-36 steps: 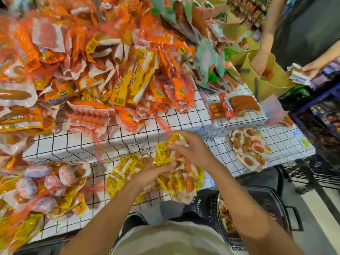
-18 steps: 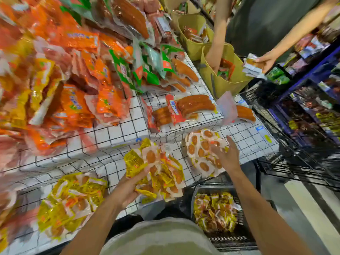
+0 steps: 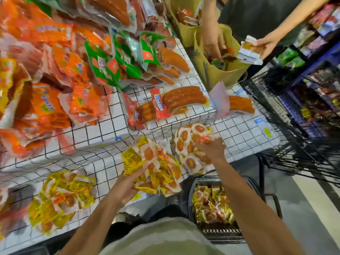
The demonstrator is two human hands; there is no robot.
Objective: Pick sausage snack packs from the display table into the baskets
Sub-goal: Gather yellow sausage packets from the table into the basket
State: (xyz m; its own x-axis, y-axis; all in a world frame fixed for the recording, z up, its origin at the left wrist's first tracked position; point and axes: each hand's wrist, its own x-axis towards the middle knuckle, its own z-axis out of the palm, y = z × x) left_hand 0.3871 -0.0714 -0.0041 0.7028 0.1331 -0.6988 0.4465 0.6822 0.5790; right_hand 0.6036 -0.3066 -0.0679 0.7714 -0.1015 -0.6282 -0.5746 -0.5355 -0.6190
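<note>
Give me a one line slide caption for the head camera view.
Left hand grips yellow sausage packs; right hand reaches white packs above basket.

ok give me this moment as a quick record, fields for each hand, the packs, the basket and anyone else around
left hand: grips a bunch of yellow snack packs above the table edge
right hand: reaches onto the white snack packs, fingers on top; grip unclear
display table: white grid cloth, piled with orange and green sausage packs
loose yellow pile: lies on the table near the left forearm
basket: dark, below the table edge, already holds yellow packs
other person: one hand in a yellow bin, the other holding packets
</note>
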